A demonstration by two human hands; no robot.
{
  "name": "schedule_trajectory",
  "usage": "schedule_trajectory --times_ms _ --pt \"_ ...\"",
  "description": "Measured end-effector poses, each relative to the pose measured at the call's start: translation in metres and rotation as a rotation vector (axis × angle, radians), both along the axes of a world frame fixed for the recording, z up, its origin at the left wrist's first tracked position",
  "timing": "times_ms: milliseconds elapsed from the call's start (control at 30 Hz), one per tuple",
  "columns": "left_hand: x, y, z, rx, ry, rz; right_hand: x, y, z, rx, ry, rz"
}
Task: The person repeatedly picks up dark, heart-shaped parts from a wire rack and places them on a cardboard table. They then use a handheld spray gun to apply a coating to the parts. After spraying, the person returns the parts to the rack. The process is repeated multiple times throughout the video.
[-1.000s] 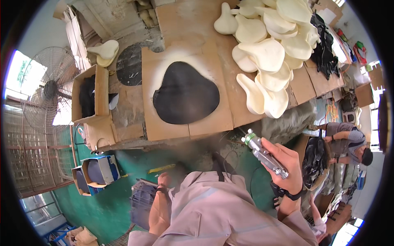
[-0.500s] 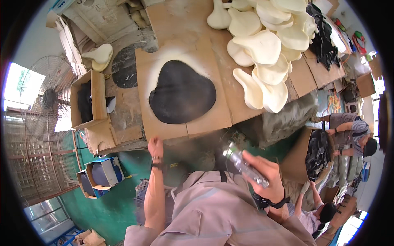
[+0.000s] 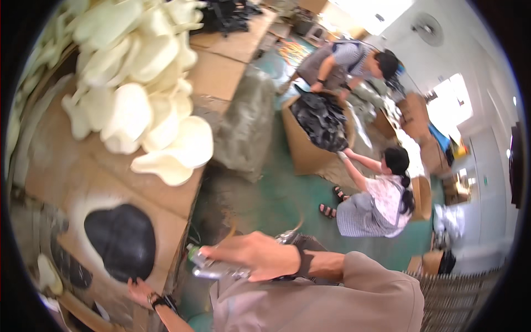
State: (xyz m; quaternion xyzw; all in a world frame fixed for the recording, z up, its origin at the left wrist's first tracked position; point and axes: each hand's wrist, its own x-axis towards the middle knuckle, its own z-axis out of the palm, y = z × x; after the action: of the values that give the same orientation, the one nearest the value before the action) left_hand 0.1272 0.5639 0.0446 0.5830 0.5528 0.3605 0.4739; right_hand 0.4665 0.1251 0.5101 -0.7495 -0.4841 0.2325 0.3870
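A silver spray gun (image 3: 218, 271) with a green part at its end is gripped in my right hand (image 3: 257, 255), in front of my body beside the table edge. A black, rounded three-lobed sheet (image 3: 124, 240) lies on the cardboard-covered table (image 3: 166, 213), with a pale sprayed halo around it. My left hand (image 3: 142, 293) is at the sheet's near edge, fingers stretched toward it and slightly blurred. I cannot tell whether the fingertips touch it. Many cream foam saddle pads (image 3: 127, 116) are heaped farther along the table.
Two people stand across the green floor (image 3: 298, 205), handling black pieces (image 3: 321, 119) in a large cardboard box (image 3: 304, 157). A grey plastic-wrapped bundle (image 3: 246, 127) stands beside the table. More black pieces (image 3: 227, 16) lie beyond the foam pads.
The view has swung toward the right, bringing the two people nearer the middle. My left hand has come to the black sheet's edge. My right hand still holds the spray gun.
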Motion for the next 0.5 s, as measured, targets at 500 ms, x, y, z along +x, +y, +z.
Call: schedule_trajectory --times_ms 500 --pt "0.195 0.018 0.124 -0.735 -0.929 0.018 0.084 0.028 -0.083 -0.110 0.163 0.040"
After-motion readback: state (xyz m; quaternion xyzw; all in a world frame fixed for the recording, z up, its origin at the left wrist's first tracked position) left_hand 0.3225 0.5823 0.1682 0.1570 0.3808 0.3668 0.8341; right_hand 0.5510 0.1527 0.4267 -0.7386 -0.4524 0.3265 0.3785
